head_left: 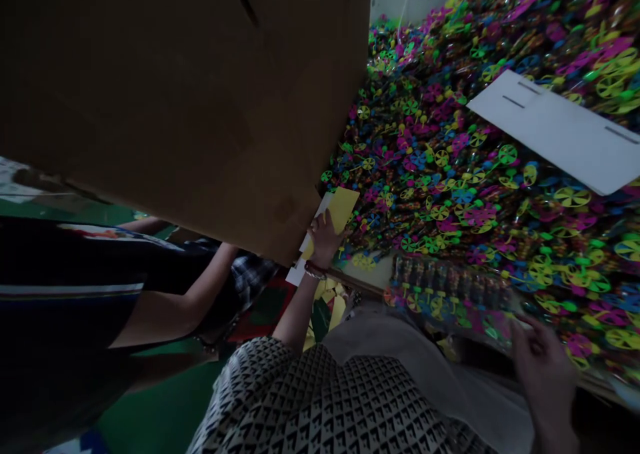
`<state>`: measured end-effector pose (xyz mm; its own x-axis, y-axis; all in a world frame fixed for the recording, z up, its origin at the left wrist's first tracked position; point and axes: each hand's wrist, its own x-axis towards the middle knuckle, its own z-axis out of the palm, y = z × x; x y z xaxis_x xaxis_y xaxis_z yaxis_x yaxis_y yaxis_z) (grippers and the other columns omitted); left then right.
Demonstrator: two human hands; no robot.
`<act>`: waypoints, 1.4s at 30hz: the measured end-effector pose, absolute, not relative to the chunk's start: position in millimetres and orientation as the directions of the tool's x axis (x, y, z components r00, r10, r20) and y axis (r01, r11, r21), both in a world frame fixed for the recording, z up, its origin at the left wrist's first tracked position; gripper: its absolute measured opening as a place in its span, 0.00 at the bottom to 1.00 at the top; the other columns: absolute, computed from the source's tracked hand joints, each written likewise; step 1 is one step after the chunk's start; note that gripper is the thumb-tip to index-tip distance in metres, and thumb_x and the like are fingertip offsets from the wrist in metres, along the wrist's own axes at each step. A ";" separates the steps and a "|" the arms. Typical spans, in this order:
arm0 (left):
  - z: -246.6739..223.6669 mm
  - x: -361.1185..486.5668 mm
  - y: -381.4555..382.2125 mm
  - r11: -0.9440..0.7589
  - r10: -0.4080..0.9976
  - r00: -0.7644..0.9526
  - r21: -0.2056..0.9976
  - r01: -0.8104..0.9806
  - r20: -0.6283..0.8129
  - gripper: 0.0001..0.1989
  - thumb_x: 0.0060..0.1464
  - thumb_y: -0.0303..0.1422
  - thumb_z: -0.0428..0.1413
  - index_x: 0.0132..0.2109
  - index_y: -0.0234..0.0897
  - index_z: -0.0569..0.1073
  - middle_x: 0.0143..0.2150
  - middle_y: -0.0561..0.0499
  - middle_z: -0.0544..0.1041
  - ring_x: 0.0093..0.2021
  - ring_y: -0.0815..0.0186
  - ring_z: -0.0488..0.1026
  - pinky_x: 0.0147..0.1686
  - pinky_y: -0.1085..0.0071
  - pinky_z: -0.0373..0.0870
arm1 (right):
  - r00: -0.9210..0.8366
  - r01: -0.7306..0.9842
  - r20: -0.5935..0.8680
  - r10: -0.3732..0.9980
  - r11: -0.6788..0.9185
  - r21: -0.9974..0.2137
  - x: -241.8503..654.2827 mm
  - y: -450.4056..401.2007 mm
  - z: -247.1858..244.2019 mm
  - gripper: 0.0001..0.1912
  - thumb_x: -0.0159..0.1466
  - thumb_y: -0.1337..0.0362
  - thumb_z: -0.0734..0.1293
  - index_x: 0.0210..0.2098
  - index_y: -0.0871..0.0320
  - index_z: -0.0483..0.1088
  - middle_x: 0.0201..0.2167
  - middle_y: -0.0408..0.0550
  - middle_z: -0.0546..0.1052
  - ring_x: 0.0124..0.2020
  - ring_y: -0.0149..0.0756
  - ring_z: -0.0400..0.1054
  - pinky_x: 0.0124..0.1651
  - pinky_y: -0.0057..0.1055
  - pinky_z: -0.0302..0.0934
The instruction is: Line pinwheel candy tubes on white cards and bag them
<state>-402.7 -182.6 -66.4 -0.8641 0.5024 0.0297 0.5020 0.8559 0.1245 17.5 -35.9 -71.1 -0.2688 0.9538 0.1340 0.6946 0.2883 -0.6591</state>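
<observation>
My left hand (325, 241), with a bracelet at the wrist, lies over a yellow card (344, 204) and white card pieces (299, 272) beside the cardboard box. Its fingers look spread on the cards. A clear plastic bag (450, 291) holding a row of small dark-filled toys with coloured pinwheel tops lies at the table's front edge. At the bag's right end my right hand (545, 364) is closed, thumb and fingers pinching its edge. The picture is dim, and the right fingertips are partly blurred.
A big cardboard box (200, 107) blocks the upper left. Heaped pinwheel toys (440, 161) cover the table, with a slotted white card (560, 131) on top. Close on my left stands another person, whose arm (185, 307) reaches under the box.
</observation>
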 end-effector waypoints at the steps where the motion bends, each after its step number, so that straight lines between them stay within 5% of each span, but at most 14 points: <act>1: -68.8 -403.5 -177.2 0.854 0.513 -0.858 0.097 0.510 -0.004 0.38 0.58 0.51 0.49 0.66 0.28 0.56 0.62 0.30 0.62 0.59 0.42 0.60 0.54 0.48 0.61 | -0.329 0.665 0.168 0.929 0.354 -0.658 1.1 -32.9 -68.4 0.28 0.60 0.42 0.62 0.44 0.61 0.73 0.27 0.49 0.76 0.25 0.38 0.70 0.30 0.31 0.63; 5: -72.8 -400.3 -175.4 0.834 0.547 -0.835 0.119 0.539 -0.051 0.35 0.57 0.46 0.53 0.65 0.29 0.58 0.62 0.32 0.62 0.60 0.46 0.60 0.52 0.54 0.64 | -0.601 0.506 0.256 0.757 0.609 -0.611 -60.6 -31.3 -54.2 0.20 0.65 0.49 0.61 0.43 0.57 0.74 0.36 0.48 0.79 0.30 0.35 0.73 0.35 0.30 0.65; 9: -62.4 -405.3 -198.2 0.733 0.647 -0.760 0.316 0.602 -0.053 0.18 0.62 0.35 0.48 0.54 0.33 0.72 0.54 0.37 0.72 0.53 0.55 0.69 0.49 0.65 0.65 | -0.728 0.327 0.257 0.636 0.652 -0.684 -101.3 -45.8 -44.0 0.14 0.66 0.55 0.61 0.43 0.55 0.73 0.41 0.48 0.79 0.39 0.37 0.75 0.43 0.32 0.68; 13: -30.4 -400.4 -216.0 0.721 0.518 -0.853 0.504 0.476 0.064 0.17 0.64 0.34 0.43 0.47 0.34 0.76 0.39 0.41 0.78 0.37 0.62 0.73 0.38 0.69 0.64 | -0.705 0.267 0.160 0.691 0.467 -0.843 -126.4 -62.9 -45.0 0.14 0.66 0.55 0.62 0.42 0.56 0.73 0.39 0.50 0.79 0.39 0.38 0.74 0.42 0.35 0.69; 16: 2.3 -375.0 -213.2 0.528 0.461 -0.881 0.767 0.366 0.104 0.17 0.61 0.41 0.49 0.44 0.35 0.76 0.33 0.48 0.76 0.33 0.66 0.71 0.34 0.73 0.63 | -0.605 0.178 0.034 0.796 0.177 -0.968 -138.5 -67.9 -39.1 0.18 0.64 0.53 0.64 0.49 0.56 0.70 0.41 0.51 0.78 0.40 0.37 0.73 0.41 0.34 0.69; 19: 22.5 -336.8 -193.0 0.247 0.630 -0.771 0.966 0.082 -0.096 0.16 0.56 0.44 0.55 0.38 0.35 0.75 0.31 0.51 0.76 0.31 0.68 0.70 0.31 0.75 0.64 | -0.621 -0.050 0.004 0.784 -0.034 -0.998 -143.8 -61.9 -18.8 0.26 0.65 0.51 0.62 0.59 0.54 0.61 0.51 0.54 0.74 0.47 0.38 0.72 0.45 0.35 0.69; 23: 22.1 -287.3 -157.8 0.118 0.810 -0.543 0.969 -0.218 -0.221 0.15 0.52 0.44 0.59 0.36 0.35 0.75 0.31 0.53 0.77 0.32 0.68 0.71 0.34 0.75 0.67 | -0.633 -0.116 0.002 0.774 -0.093 -0.989 -139.1 -39.8 10.0 0.33 0.63 0.49 0.65 0.62 0.53 0.55 0.53 0.55 0.72 0.49 0.38 0.71 0.49 0.38 0.68; 31: 22.7 -227.1 -116.1 0.114 0.928 -0.310 0.951 -0.287 -0.205 0.18 0.47 0.45 0.63 0.36 0.35 0.76 0.35 0.51 0.78 0.35 0.68 0.72 0.37 0.74 0.69 | -0.430 -0.095 0.040 0.902 -0.002 -0.995 -94.8 -5.3 25.9 0.31 0.58 0.52 0.70 0.57 0.53 0.57 0.42 0.47 0.76 0.37 0.35 0.74 0.41 0.35 0.71; 35: 29.4 -210.7 -102.6 0.115 0.948 -0.262 0.960 -0.254 -0.182 0.19 0.44 0.47 0.64 0.35 0.35 0.76 0.32 0.51 0.77 0.32 0.69 0.71 0.34 0.75 0.69 | -0.347 0.013 0.237 0.908 0.257 -0.966 -72.6 8.2 44.7 0.29 0.61 0.54 0.67 0.58 0.53 0.57 0.41 0.46 0.75 0.36 0.34 0.73 0.41 0.35 0.70; 39: 37.6 -197.8 -93.7 0.057 0.961 -0.254 0.979 -0.197 -0.107 0.17 0.48 0.46 0.62 0.35 0.35 0.76 0.30 0.52 0.76 0.29 0.71 0.69 0.32 0.76 0.67 | -0.250 0.384 0.562 0.789 0.613 -0.690 -54.7 6.0 67.0 0.18 0.63 0.59 0.67 0.52 0.53 0.69 0.46 0.50 0.72 0.46 0.40 0.69 0.50 0.42 0.65; 42: 44.1 -189.6 -91.0 0.002 0.967 -0.251 0.991 -0.133 -0.035 0.16 0.51 0.45 0.61 0.37 0.35 0.76 0.32 0.51 0.76 0.32 0.70 0.70 0.33 0.75 0.68 | -0.413 0.462 0.636 0.652 0.752 -0.470 -47.2 -12.5 78.4 0.09 0.64 0.65 0.65 0.43 0.52 0.75 0.41 0.48 0.73 0.45 0.39 0.67 0.50 0.40 0.64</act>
